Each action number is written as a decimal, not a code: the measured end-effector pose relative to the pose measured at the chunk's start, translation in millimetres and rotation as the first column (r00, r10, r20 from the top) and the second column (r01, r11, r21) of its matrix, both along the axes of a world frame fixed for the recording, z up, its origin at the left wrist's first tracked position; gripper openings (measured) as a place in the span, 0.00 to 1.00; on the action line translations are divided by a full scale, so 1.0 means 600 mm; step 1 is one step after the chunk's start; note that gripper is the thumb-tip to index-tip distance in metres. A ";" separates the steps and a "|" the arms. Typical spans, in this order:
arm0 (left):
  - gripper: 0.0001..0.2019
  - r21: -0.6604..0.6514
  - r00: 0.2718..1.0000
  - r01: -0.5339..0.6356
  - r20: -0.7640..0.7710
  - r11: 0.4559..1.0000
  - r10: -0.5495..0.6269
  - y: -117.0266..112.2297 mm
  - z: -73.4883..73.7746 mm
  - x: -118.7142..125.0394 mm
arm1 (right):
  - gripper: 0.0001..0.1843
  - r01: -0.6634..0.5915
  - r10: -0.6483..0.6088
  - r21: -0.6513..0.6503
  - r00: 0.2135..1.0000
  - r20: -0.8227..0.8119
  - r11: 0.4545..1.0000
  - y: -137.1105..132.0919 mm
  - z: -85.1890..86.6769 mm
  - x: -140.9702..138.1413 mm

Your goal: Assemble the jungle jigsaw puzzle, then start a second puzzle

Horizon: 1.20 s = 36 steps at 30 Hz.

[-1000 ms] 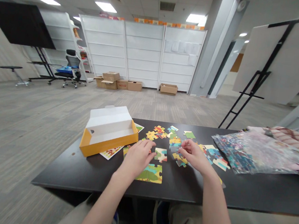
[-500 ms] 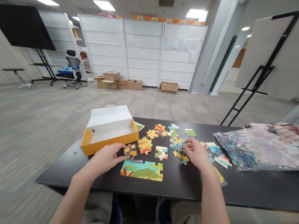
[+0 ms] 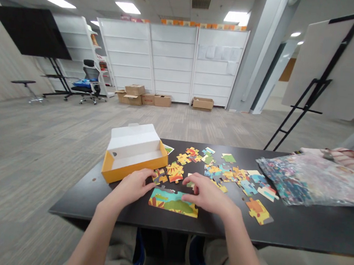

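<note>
A joined strip of puzzle (image 3: 173,203) with a green bush and crocodile lies flat near the table's front edge. My left hand (image 3: 135,186) rests at its upper left corner, thumb and forefinger apart, with the fingertips beside a yellow-and-brown puzzle piece (image 3: 160,176). Over the strip's right end is my right hand (image 3: 205,193), thumb and fingers spread, with nothing visible between them. Its fingers partly cover a pale puzzle piece (image 3: 189,183) behind the strip. A yellow sun-like puzzle piece (image 3: 175,172) lies between the hands, farther back.
An open yellow box (image 3: 135,165) with a white inside stands at the left. Several loose puzzle pieces (image 3: 223,171) spread across the back and right, and an orange-and-yellow piece (image 3: 259,211) lies nearer the front. A clear plastic bag (image 3: 307,180) fills the table's right side.
My right hand has moved left and toward me, from the loose pieces to the strip. The strip now sits slightly tilted. My left hand has stayed near the strip's left corner.
</note>
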<state>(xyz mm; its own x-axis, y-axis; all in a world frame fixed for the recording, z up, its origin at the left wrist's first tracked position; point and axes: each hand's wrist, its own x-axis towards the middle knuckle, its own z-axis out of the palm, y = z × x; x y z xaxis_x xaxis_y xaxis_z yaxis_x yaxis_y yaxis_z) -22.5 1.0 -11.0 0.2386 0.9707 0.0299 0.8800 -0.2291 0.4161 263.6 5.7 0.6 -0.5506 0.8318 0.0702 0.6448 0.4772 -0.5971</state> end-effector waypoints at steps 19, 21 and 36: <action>0.16 0.020 0.994 -0.030 -0.103 0.999 0.032 -0.011 0.017 0.023 | 0.26 -0.057 0.073 -0.144 0.992 0.107 0.988 -0.024 0.008 -0.010; 0.16 0.035 0.994 -0.024 -0.108 0.999 0.027 -0.012 0.017 0.026 | 0.26 -0.049 0.062 -0.141 0.994 0.086 0.989 -0.024 0.008 -0.006; 0.25 -0.049 0.972 0.232 0.051 0.971 -0.230 -0.032 0.012 0.075 | 0.23 0.611 -0.662 0.292 0.739 0.121 0.736 0.065 -0.060 0.131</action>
<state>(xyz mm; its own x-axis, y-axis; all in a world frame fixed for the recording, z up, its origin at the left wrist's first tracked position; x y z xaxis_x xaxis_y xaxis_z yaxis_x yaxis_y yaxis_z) 22.4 -18.3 -3.9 0.4562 0.8898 -0.0052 0.7861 -0.4003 0.4709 342.0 44.8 -35.2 0.0815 0.9667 0.2427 0.9371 0.0086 -0.3489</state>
